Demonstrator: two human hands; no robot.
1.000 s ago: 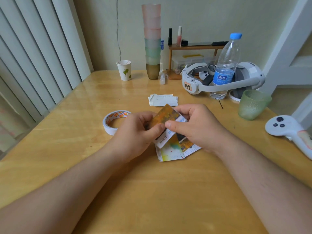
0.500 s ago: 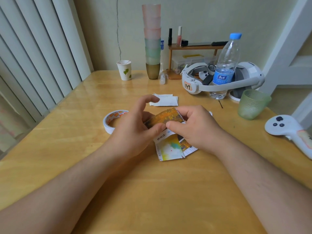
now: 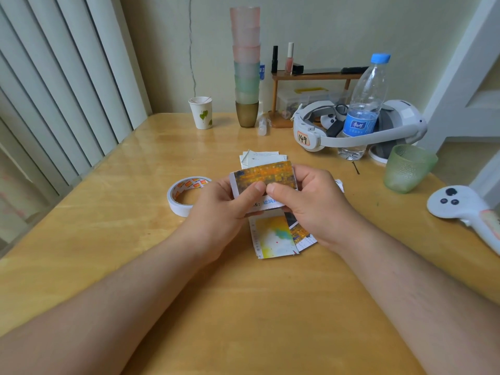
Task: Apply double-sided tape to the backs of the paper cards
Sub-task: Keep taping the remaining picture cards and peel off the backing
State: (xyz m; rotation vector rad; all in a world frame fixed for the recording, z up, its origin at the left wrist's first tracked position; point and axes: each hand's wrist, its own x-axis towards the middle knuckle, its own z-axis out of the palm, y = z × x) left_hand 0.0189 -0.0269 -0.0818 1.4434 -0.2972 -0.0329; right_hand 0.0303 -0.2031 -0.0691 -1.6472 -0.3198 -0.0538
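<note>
Left hand [image 3: 224, 209] and right hand [image 3: 311, 207] both pinch an orange printed card [image 3: 263, 175] above more cards [image 3: 273, 236] at table centre. Tape roll [image 3: 184, 194] lies just left. Best flip it face-down first, edges held flat.

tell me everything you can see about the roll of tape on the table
The roll of double-sided tape is a white ring with an orange-and-white printed inner core and an open centre. It looks like paper-backed tape on a cardboard core. It lies flat on the wooden table, ahead and left of the left hand, whose knuckles hide its right edge. Whether they touch cannot be told. No loose end shows.
</note>
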